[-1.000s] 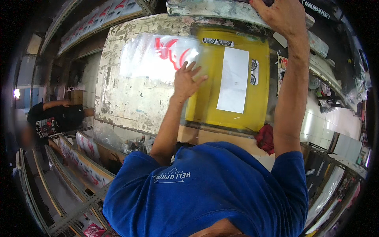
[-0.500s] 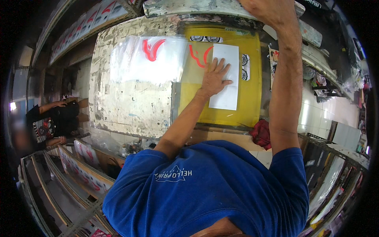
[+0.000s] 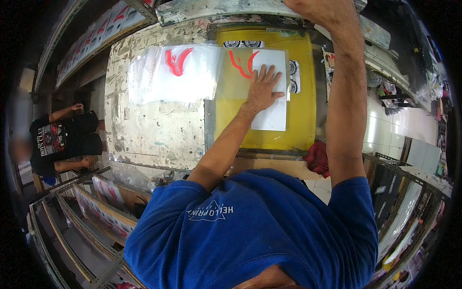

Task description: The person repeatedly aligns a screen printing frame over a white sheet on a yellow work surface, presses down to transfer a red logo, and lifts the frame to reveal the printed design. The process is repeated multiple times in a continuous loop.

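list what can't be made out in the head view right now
In the head view:
Right hand: partly cut off by the top edge, so its grip is unclear.
White paper: part hidden under the left hand.
Sheets on the table: overlapping too closely to count.
Co-worker's head: blurred.

Place: a workshop, evidently for printing.
Table [image 3: 149, 132]: covered in paint stains, upper middle of the frame.
Clear sheets [image 3: 185, 79]: marked in red, laid across it.
Metal racks [image 3: 142, 9]: filled with red-marked boards [image 3: 100, 32], upper left and lower left.
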Action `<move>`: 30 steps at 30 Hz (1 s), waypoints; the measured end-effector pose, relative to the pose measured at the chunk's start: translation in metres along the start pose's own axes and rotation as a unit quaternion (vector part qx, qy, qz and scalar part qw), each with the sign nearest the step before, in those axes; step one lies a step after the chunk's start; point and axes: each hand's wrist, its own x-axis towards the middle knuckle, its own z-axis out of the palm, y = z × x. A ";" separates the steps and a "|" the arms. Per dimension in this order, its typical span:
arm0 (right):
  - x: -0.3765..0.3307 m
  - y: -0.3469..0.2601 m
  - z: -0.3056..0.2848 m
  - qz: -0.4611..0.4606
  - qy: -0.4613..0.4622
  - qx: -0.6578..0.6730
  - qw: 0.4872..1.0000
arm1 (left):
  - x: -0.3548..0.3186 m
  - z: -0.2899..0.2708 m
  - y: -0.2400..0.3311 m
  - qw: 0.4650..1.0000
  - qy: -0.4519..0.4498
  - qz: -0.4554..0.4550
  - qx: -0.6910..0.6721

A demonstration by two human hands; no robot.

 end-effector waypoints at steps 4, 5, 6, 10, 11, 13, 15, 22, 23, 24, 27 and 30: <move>-0.001 -0.001 -0.002 0.006 -0.005 -0.018 1.000 | 0.001 -0.003 0.001 1.000 0.000 0.006 -0.007; 0.002 0.003 -0.001 0.028 -0.028 -0.018 0.999 | 0.001 -0.003 0.001 1.000 0.001 0.006 -0.008; 0.002 0.005 0.000 0.020 -0.020 -0.015 1.000 | 0.001 -0.003 0.001 1.000 0.002 0.005 -0.010; 0.000 0.013 0.008 -0.058 0.045 -0.038 0.997 | 0.002 -0.002 0.001 1.000 -0.010 -0.004 -0.006; 0.000 0.014 0.009 -0.087 0.071 -0.053 0.992 | 0.003 -0.002 0.001 1.000 -0.013 -0.006 -0.006; -0.002 0.013 0.007 -0.063 0.051 -0.034 0.996 | 0.004 -0.003 0.002 1.000 -0.019 -0.009 -0.007; -0.005 0.002 0.003 -0.050 0.040 -0.032 0.997 | 0.003 -0.003 0.002 1.000 -0.014 -0.007 -0.018; -0.015 0.009 0.011 -0.066 0.051 -0.030 0.996 | 0.001 -0.049 0.003 0.981 0.189 0.024 -0.032; -0.017 0.010 0.011 -0.080 0.061 -0.024 0.995 | -0.004 -0.064 0.007 0.957 0.251 -0.022 -0.146; -0.023 0.008 0.011 -0.081 0.060 -0.021 0.995 | -0.013 -0.079 0.010 0.913 0.307 -0.068 -0.258; -0.056 0.014 0.019 -0.109 0.028 -0.057 0.992 | -0.039 -0.135 0.013 0.756 0.450 -0.124 -0.459; -0.104 0.006 0.032 -0.109 0.029 -0.105 0.988 | -0.067 -0.169 0.004 0.710 0.473 -0.098 -0.513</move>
